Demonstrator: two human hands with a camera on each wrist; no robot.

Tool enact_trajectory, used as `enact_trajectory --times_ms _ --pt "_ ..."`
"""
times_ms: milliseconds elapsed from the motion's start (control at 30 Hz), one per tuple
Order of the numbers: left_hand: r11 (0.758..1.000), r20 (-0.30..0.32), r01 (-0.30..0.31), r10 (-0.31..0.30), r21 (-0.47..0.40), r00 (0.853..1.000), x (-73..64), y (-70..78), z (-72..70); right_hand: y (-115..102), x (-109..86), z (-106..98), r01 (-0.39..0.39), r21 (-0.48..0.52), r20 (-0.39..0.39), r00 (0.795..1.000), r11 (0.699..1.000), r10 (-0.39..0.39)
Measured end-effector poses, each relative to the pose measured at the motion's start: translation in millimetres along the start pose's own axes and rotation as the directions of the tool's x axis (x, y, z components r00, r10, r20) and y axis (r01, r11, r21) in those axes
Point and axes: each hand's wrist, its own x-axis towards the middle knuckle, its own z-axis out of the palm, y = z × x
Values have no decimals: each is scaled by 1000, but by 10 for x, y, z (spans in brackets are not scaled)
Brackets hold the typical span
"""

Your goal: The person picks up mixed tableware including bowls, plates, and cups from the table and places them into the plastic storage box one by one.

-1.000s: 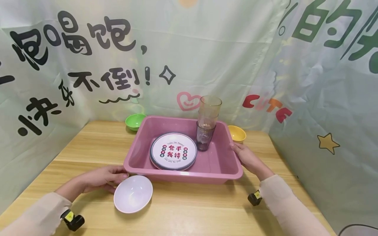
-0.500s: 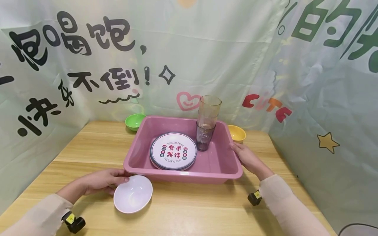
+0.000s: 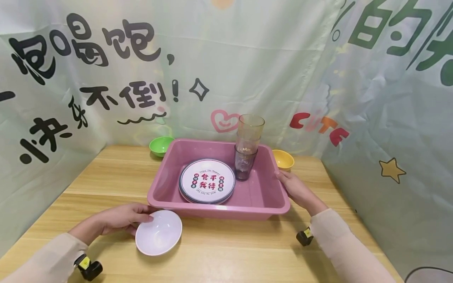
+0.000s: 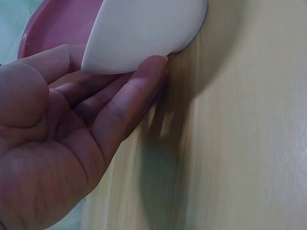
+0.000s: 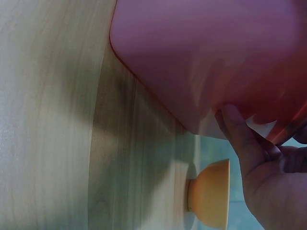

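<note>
My left hand [image 3: 118, 219] holds a white bowl [image 3: 159, 232] at its left rim. In the left wrist view the thumb lies over the rim and the fingers bend beneath the bowl [image 4: 144, 36]. The bowl is in front of a pink basin [image 3: 226, 212], by its near left corner. At the basin's right side, my right hand [image 3: 296, 191] grips the rim; in the right wrist view a digit presses the outer wall of the basin [image 5: 172, 62]. Inside the basin are a stack of round plates [image 3: 207, 181] with printed lettering and a tall stack of clear tumblers [image 3: 246, 147].
A green bowl [image 3: 161, 146] stands behind the basin's left side, and a yellow bowl [image 3: 284, 159] behind its right side. The wooden table [image 3: 226, 255] meets printed fabric walls [image 3: 226, 70] at the back and sides.
My left hand has shifted slightly toward the white bowl, and its thumb has come over the rim. The basin and right hand look unmoved; the head view has drifted a little.
</note>
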Motion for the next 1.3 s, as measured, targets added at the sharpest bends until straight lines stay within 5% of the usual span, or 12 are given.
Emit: enact_trajectory --times_ms 533,1300 --pt "1000 31 -25 25 2 999 -47 -15 -14 -8 -6 9 -19 -8 -5 1000 1000 19" --pt "995 65 -74 69 71 996 -209 230 -127 1 -5 6 -14 11 -9 1000 1000 14"
